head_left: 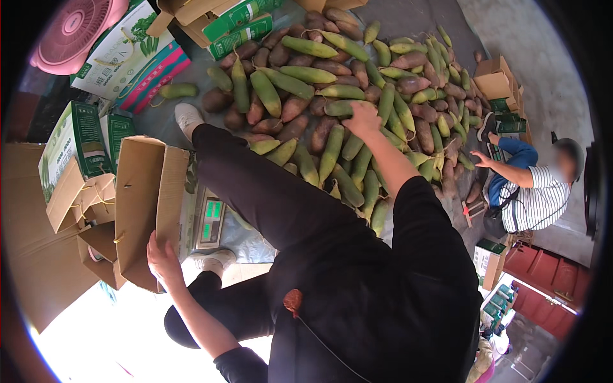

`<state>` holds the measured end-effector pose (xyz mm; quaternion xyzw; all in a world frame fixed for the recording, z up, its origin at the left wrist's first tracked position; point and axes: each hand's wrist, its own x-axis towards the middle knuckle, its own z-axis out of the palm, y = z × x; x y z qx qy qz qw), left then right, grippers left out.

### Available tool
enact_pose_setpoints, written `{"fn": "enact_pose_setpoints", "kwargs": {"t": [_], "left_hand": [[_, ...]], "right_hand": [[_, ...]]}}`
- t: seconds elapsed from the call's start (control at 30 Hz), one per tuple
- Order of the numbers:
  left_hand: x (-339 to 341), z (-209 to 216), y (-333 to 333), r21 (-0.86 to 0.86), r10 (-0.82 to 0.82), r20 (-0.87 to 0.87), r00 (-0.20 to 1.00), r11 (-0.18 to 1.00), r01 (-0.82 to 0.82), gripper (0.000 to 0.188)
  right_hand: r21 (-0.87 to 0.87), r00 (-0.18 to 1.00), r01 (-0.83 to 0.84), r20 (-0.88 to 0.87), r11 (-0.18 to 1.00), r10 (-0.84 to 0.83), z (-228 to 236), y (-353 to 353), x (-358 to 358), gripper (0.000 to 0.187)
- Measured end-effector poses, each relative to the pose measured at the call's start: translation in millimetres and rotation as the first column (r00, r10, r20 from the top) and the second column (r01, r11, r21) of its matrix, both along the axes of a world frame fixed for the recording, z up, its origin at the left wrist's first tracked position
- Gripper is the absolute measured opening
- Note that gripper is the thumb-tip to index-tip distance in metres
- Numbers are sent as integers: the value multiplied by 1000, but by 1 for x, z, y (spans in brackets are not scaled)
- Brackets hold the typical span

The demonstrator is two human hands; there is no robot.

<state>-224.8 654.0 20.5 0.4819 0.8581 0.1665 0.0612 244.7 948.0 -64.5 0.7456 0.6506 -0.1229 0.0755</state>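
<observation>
My left hand (165, 260) grips the lower edge of an opened cardboard box (139, 210), its fingers curled over the side wall. The box stands beside a digital scale (210, 220) with a lit green display. My right hand (364, 121) reaches into a large heap of radishes, its fingers bent round the right end of a green radish (341, 108). Green radishes (331, 152) and purplish-red radishes (294, 107) lie mixed around that hand.
At the left stand green-and-white cartons (76, 150) with cord handles. A pink fan (76, 32) is at the upper left, near a lone green radish (179, 90). On the right, another person (536, 198) in a striped shirt sits by the heap, next to more boxes (497, 83).
</observation>
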Motion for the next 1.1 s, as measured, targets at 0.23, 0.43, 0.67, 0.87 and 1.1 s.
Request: {"fn": "enact_pose_setpoints", "kwargs": {"t": [0.23, 0.43, 0.67, 0.87, 1.1], "left_hand": [[0, 6, -7, -18, 23, -45, 999, 1000, -24, 40], [2, 7, -6, -30, 32, -26, 999, 999, -32, 39], [-1, 10, -12, -64, 52, -33, 998, 996, -54, 39], [2, 20, -10, -93, 54, -27, 998, 994, -56, 41], [3, 22, -14, 129, 102, 19, 995, 986, -103, 25]], "right_hand": [[-295, 947, 173, 312, 940, -76, -19, -45, 80, 41], [-231, 922, 46, 385, 972, 47, -36, -60, 86, 28], [-195, 927, -96, 339, 976, 159, 7, -47, 64, 35], [14, 966, -224, 133, 975, 220, 25, -8, 65, 46], [205, 610, -100, -761, 974, 223, 85, 18, 8, 52]]}}
